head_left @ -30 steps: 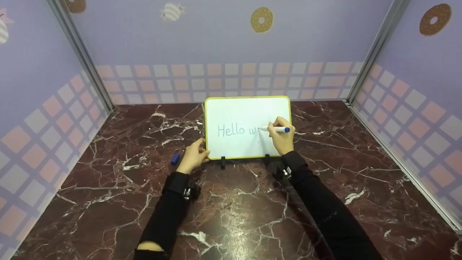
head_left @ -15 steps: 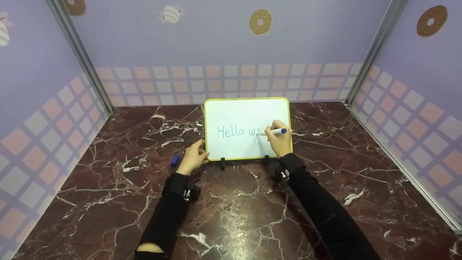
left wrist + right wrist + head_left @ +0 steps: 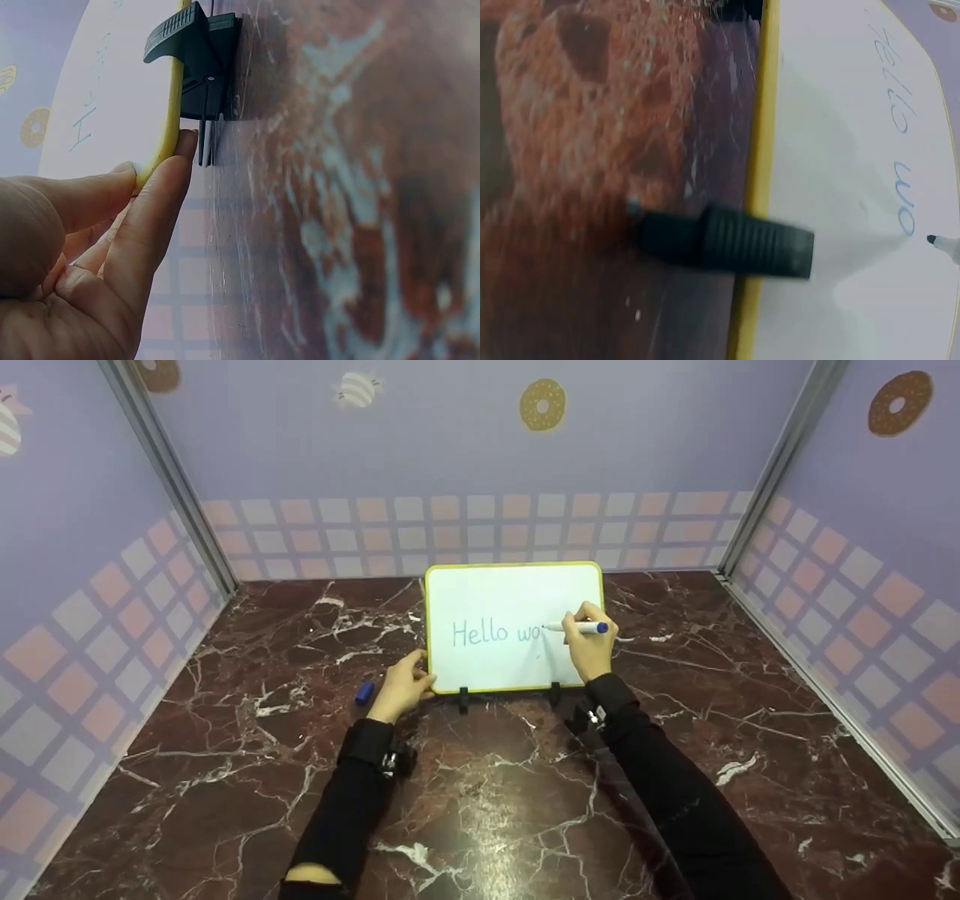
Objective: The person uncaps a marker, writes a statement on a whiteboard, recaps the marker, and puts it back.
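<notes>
A whiteboard (image 3: 495,592) with a yellow frame leans upright on a black stand (image 3: 210,67), bearing "Hello wo" in blue. My right hand (image 3: 590,645) pinches a white marker (image 3: 566,627) with a blue end. In the right wrist view the marker's dark tip (image 3: 931,239) is just beside the "o"; whether it touches the board I cannot tell. My left hand (image 3: 403,686) holds the board's lower left corner, thumb on the front and fingers behind, as the left wrist view shows. A blue marker cap (image 3: 364,693) lies on the table left of that hand.
The table (image 3: 487,810) has a dark red marble pattern with white veins. Lilac panels with pink and white checks (image 3: 480,536) enclose it at the back and both sides. Black stand clips (image 3: 463,699) grip the board's lower edge in front.
An "o" has appeared after the "w". My right hand dipped slightly left and down with the marker, then came back up and right. The left hand keeps its place.
</notes>
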Available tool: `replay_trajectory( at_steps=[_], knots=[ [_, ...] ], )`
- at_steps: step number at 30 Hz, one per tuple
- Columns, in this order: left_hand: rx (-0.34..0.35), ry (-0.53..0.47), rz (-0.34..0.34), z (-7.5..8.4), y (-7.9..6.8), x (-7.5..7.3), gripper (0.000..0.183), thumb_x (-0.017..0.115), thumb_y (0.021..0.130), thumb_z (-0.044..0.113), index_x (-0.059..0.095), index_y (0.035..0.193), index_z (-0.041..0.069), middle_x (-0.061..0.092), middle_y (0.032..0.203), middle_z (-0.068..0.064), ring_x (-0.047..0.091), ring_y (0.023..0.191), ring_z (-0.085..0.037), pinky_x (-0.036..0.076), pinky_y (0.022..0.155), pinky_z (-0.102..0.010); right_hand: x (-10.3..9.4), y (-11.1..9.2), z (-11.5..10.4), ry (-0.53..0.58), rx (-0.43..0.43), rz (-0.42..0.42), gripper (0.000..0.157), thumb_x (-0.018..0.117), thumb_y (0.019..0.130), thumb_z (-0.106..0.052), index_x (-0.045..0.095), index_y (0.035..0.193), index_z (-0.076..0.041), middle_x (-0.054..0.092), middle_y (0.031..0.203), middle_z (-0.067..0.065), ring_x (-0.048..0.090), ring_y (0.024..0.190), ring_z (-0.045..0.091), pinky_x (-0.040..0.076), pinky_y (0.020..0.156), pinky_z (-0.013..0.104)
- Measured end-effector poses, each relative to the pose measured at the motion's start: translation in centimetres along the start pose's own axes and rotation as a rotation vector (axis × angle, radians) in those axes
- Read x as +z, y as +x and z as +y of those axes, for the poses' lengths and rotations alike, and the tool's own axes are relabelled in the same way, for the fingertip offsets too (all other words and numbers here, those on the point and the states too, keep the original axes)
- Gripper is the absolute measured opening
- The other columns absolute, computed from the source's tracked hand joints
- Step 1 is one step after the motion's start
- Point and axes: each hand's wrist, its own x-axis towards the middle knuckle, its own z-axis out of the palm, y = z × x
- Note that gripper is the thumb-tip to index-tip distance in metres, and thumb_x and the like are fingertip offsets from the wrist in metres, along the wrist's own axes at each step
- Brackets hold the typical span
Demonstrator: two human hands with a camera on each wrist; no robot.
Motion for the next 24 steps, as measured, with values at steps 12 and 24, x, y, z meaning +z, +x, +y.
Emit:
replay_trajectory(
  at_steps=[12, 24],
  knots=[
    [-0.012, -0.010, -0.004, -0.1, 0.0, 0.1, 0.049, 0.056, 0.099, 0.001, 0.041, 0.145, -0.001, 0.061, 0.119, -0.033, 0.067, 0.105, -0.041, 0.063, 0.086, -0.037, 0.4, 0.3, 3.1, -0.052, 0.001, -0.017, 0.029, 0.061, 0.087, 0.009, 0.045, 0.063, 0.009, 0.059, 0.060, 0.022, 0.056, 0.046, 0.023, 0.031, 0.045, 0.013],
    [-0.016, 0.014, 0.005, 0.1, 0.2, 0.0, 0.047, 0.057, 0.099, 0.001, 0.044, 0.143, -0.001, 0.062, 0.117, -0.032, 0.068, 0.103, -0.040, 0.064, 0.082, -0.033, -0.1, 0.4, 3.9, -0.099, -0.009, -0.048, 0.039, 0.059, 0.084, 0.008, 0.038, 0.055, -0.007, 0.054, 0.049, 0.009, 0.048, 0.038, -0.001, 0.031, 0.039, 0.015]
  ],
)
